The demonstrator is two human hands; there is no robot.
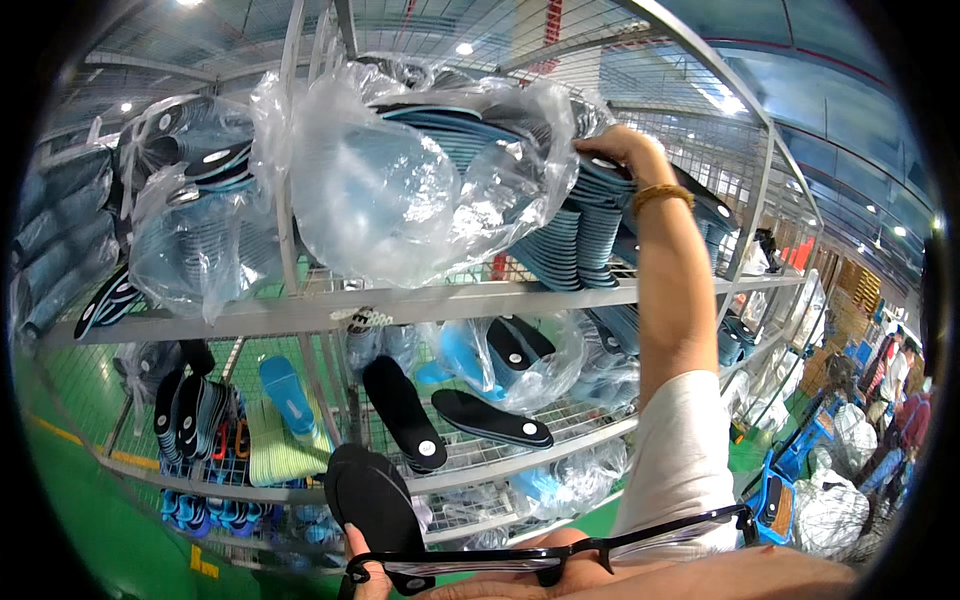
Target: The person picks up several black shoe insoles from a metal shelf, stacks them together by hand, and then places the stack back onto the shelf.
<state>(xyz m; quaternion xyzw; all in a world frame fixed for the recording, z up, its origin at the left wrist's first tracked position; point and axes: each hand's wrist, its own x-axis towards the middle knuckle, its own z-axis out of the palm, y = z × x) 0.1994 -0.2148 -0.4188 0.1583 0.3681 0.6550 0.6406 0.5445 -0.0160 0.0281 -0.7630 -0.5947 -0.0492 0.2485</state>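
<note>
My left hand (368, 572), partly hidden by a pair of glasses at the lower edge, grips a black insole (378, 495) held upright in front of the rack. My right arm stretches up to the top shelf. There my right hand (628, 148) is closed at the top of a stack of black-topped, blue-edged insoles (600, 190), its fingers bent over the uppermost insole. Left of that stack, a large clear plastic bag (375, 200) full of similar insoles bulges over the shelf edge. On the shelf below, two black insoles (403, 415) lie loose.
The metal rack (450, 298) has wire mesh shelves and upright posts. Another bag of insoles (205, 235) stands at the left. Lower down are light green insoles (285, 445) with a blue one on top. People (895, 375) and blue carts (800, 440) are far right.
</note>
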